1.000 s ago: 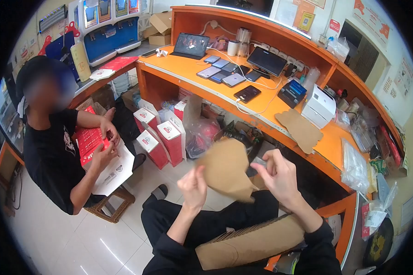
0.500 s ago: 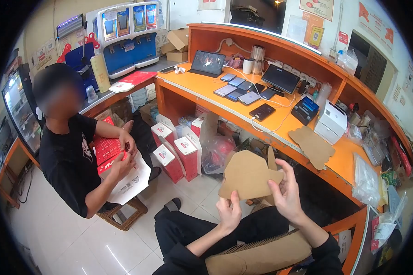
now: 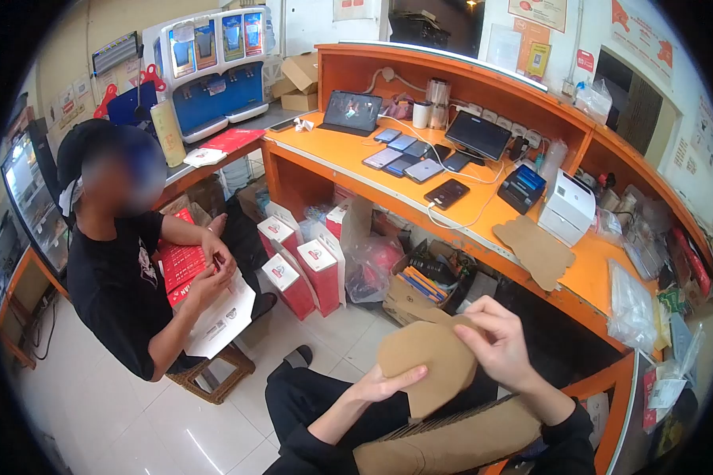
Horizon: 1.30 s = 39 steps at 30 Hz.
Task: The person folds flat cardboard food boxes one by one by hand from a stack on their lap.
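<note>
My left hand (image 3: 390,383) grips the lower left edge of a brown cardboard piece (image 3: 426,360), thumb on top. At the piece's upper right edge, my right hand (image 3: 493,336) pinches the cardboard between thumb and fingers. Across my lap lies a stack of brown cardboard sheets (image 3: 459,439) with a ridged edge. Another cut cardboard piece (image 3: 533,249) rests on the orange counter beside the white printer (image 3: 567,207).
A seated person (image 3: 119,261) at left handles red and white card. Red-and-white boxes (image 3: 318,277) stand on the floor near an open carton (image 3: 420,289). Phones (image 3: 422,169), a tablet (image 3: 352,112) and a monitor (image 3: 478,134) are on the orange counter (image 3: 317,146).
The cardboard has tilted and moved slightly lower between my hands. My left hand has shifted to its left side. The carton on the floor now shows more fully.
</note>
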### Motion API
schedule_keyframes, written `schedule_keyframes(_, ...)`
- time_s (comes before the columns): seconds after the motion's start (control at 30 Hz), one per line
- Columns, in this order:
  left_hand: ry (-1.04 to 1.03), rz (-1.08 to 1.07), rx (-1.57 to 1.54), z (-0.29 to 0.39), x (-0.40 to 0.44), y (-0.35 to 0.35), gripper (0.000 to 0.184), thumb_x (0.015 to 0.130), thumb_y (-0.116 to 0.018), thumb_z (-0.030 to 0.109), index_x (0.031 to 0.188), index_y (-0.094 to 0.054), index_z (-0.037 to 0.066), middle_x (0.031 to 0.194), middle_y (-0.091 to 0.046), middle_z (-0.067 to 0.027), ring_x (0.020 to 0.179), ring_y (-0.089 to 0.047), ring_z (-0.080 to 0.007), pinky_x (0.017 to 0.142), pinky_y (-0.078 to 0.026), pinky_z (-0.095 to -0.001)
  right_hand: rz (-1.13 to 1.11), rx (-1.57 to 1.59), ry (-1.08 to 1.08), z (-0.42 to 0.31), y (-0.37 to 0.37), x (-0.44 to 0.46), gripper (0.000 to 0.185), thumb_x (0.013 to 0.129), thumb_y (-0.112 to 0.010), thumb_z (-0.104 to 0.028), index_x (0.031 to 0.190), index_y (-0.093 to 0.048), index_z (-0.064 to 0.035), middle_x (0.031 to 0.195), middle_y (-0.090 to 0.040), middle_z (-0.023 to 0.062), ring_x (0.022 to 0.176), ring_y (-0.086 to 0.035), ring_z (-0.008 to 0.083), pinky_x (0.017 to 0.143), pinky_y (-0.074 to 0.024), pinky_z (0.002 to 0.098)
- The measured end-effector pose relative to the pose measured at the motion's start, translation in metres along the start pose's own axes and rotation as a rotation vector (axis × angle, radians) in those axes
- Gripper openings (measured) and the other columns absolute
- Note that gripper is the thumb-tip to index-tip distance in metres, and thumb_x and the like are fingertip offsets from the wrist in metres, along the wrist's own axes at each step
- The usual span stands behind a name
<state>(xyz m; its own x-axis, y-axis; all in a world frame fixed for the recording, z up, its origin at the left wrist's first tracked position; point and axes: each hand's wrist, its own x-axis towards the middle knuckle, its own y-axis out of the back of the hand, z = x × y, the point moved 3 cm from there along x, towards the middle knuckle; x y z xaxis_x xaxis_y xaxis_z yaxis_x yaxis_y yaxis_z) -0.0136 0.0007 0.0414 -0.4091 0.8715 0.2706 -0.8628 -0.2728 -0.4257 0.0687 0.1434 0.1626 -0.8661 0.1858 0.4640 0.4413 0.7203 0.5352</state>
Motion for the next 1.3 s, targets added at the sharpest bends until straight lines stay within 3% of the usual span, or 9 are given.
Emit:
schedule_keyframes(0.03, -0.002, 0.029, -0.075, -0.003, -0.002, -0.004, 0.053, 0.089, -0.06, 0.015, 0.134, -0.035, 0.002, 0.127, -0.048, -0.0105, 0.118, -0.047, -0.0209, 0.096, -0.04, -0.0362, 0.041, -0.077, 0.037, -0.004, -0.006, -0.002, 0.014, 0.078, -0.064, 0.002, 0.092, -0.066, 0.0022, 0.085, -0.06, 0.0094, 0.071, -0.056, 0.0165, 0.06, -0.0446, 0.0255)
schedule_keyframes(0.07, 0.033, 0.1, -0.139, -0.003, -0.003, -0.006, 0.051, 0.089, -0.059, 0.013, 0.134, -0.035, 0.002, 0.127, -0.048, -0.0102, 0.117, -0.047, -0.0205, 0.096, -0.04, -0.0357, 0.067, -0.225, 0.236, 0.004, -0.01, -0.005, 0.03, 0.074, -0.06, 0.007, 0.103, -0.064, 0.0011, 0.1, -0.062, 0.0119, 0.087, -0.061, 0.0239, 0.072, -0.0492, 0.0283)
schedule_keyframes(0.2, 0.067, 0.27, -0.214, 0.005, -0.004, -0.013, 0.044, 0.093, -0.052, 0.01, 0.133, -0.035, 0.002, 0.127, -0.047, -0.0099, 0.116, -0.047, -0.0185, 0.096, -0.041, -0.0332, -0.215, -0.544, 0.554, 0.003, -0.016, -0.012, 0.047, 0.074, -0.053, 0.002, 0.12, -0.054, 0.001, 0.125, -0.054, 0.0132, 0.113, -0.055, 0.0264, 0.089, -0.0481, 0.0303)
schedule_keyframes(0.33, 0.069, 0.338, -0.195, -0.006, -0.001, -0.009, 0.046, 0.091, -0.054, 0.007, 0.133, -0.035, 0.005, 0.127, -0.048, -0.0091, 0.114, -0.05, -0.0195, 0.093, -0.045, -0.0345, -0.415, -0.706, 0.681, 0.001, -0.004, -0.008, 0.044, 0.078, -0.052, -0.005, 0.122, -0.053, -0.0019, 0.128, -0.052, 0.0109, 0.115, -0.053, 0.0226, 0.083, -0.0508, 0.0276)
schedule_keyframes(0.5, 0.303, 0.274, -0.325, 0.002, 0.002, -0.007, 0.046, 0.088, -0.057, 0.003, 0.131, -0.039, 0.004, 0.123, -0.052, -0.011, 0.111, -0.054, -0.0218, 0.092, -0.047, -0.0363, -0.609, -0.777, 0.806, 0.003, 0.013, -0.002, 0.043, 0.078, -0.054, -0.009, 0.121, -0.054, -0.0036, 0.129, -0.051, 0.0088, 0.115, -0.053, 0.0187, 0.074, -0.0539, 0.0229)
schedule_keyframes(0.7, 0.334, 0.215, -0.408, 0.012, -0.002, -0.008, 0.047, 0.088, -0.058, 0.005, 0.13, -0.039, 0.002, 0.123, -0.052, -0.0121, 0.111, -0.054, -0.022, 0.092, -0.047, -0.036, -0.391, -0.722, 0.994, -0.004, 0.012, -0.006, 0.03, 0.076, -0.055, -0.008, 0.103, -0.062, 0.0023, 0.119, -0.058, 0.0143, 0.109, -0.058, 0.0213, 0.078, -0.0533, 0.0243)
schedule_keyframes(0.8, 0.309, 0.214, -0.39, 0.011, -0.004, -0.007, 0.047, 0.089, -0.057, 0.008, 0.131, -0.037, 0.002, 0.123, -0.051, -0.0118, 0.113, -0.053, -0.0211, 0.092, -0.047, -0.0348, -0.273, -0.809, 0.928, -0.005, -0.002, -0.016, 0.027, 0.074, -0.055, -0.008, 0.096, -0.064, 0.005, 0.114, -0.059, 0.0178, 0.108, -0.059, 0.0245, 0.084, -0.0512, 0.0269)
schedule_keyframes(1.03, 0.251, 0.132, -0.096, 0.018, -0.006, -0.009, 0.048, 0.09, -0.058, 0.011, 0.132, -0.037, 0.002, 0.126, -0.05, -0.0106, 0.115, -0.051, -0.02, 0.094, -0.044, -0.033, -0.4, -0.773, 0.982, -0.014, 0.007, -0.011, 0.024, 0.074, -0.056, -0.006, 0.094, -0.063, 0.0053, 0.111, -0.06, 0.0175, 0.108, -0.059, 0.0256, 0.088, -0.0499, 0.0279)
schedule_keyframes(1.3, 0.342, 0.183, -0.327, 0.023, -0.009, -0.016, 0.048, 0.087, -0.058, 0.002, 0.132, -0.039, 0.002, 0.125, -0.051, -0.0107, 0.114, -0.052, -0.0214, 0.095, -0.044, -0.0352, -0.307, -0.75, 1.059, -0.021, 0.008, -0.018, 0.019, 0.076, -0.055, -0.004, 0.089, -0.063, 0.0072, 0.106, -0.061, 0.021, 0.103, -0.061, 0.0285, 0.084, -0.0523, 0.0289)
